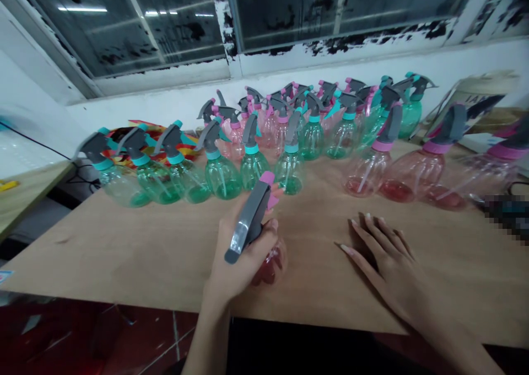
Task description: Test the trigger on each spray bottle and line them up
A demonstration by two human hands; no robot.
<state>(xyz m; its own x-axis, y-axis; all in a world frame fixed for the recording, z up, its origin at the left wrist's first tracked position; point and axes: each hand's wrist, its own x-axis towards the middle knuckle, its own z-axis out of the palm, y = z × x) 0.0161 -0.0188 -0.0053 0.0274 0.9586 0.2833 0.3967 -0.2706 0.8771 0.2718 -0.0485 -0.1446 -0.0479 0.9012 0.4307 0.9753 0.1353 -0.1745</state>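
Observation:
My left hand [243, 248] is wrapped round a pink spray bottle [270, 267] near the table's front edge. The bottle's grey and pink spray head [250, 218] rises above my fingers, and its lower body shows below them. My right hand [384, 253] lies palm down on the wooden table [314, 226] with its fingers stretched out, holding nothing. Beyond my left hand stands a row of green spray bottles [223, 179] with turquoise collars. Past my right hand are three pink spray bottles [399, 173] with grey heads.
Several more pink and green spray bottles [281, 121] crowd the back by the wall. A colourful wrapper [157, 132] lies behind the green row. A pale bag [475, 96] stands at back right, and a dark blurred object [510, 215] lies at the right edge.

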